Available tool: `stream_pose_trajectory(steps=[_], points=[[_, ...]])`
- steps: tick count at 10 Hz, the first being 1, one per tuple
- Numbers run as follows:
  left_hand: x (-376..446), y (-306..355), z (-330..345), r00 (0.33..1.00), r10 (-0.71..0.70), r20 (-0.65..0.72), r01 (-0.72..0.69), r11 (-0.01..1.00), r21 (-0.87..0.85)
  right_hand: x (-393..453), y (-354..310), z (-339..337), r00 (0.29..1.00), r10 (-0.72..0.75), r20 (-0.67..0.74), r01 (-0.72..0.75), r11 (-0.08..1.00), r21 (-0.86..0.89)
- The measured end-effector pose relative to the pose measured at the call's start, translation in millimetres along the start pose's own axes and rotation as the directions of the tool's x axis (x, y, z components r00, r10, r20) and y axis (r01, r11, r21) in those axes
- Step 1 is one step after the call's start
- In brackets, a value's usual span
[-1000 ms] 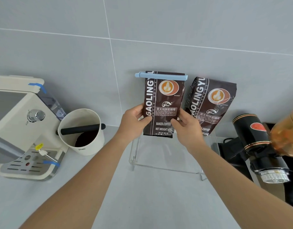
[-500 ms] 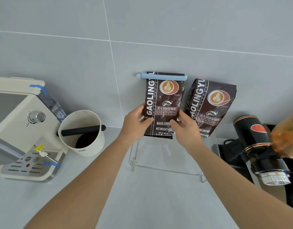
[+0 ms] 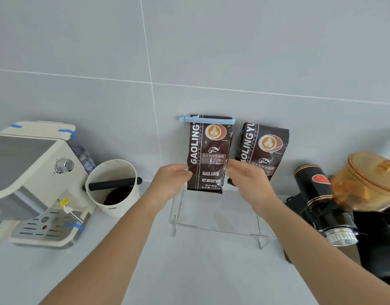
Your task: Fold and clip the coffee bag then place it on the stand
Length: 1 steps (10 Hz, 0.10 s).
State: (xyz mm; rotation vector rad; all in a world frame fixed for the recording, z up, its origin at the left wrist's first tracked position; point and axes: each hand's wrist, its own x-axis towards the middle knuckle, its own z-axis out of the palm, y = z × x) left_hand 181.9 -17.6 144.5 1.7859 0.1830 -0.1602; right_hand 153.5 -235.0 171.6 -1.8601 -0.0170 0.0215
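Two hands flank the clipped coffee bag point(image 3: 208, 157), which stands upright on the clear stand point(image 3: 220, 219) with its back toward the tiled wall and the blue clip point(image 3: 207, 119) across its folded top. My left hand point(image 3: 171, 182) sits at the bag's lower left edge, fingers loosely spread and at most brushing it; my right hand point(image 3: 247, 179) is just off the lower right edge, fingers apart, gripping nothing. I judge the step to be the release, so what matters is letting go without tipping the bag. I would draw both hands straight back toward me together, low and slow, so neither drags a corner. A second bag point(image 3: 263, 150) leans just beside it on the right, and my right hand must not nudge that one. If the clipped bag rocks, I would steady its base before pulling away.
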Motion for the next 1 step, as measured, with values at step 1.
stream_pose_trajectory(steps=[1], points=[[-25.4,6.1,-9.1,0.992,0.001,0.125,0.030,0.968,-0.248,-16.8,-16.6,-6.6,0.999,0.048,0.021,-0.050,0.988,0.148]])
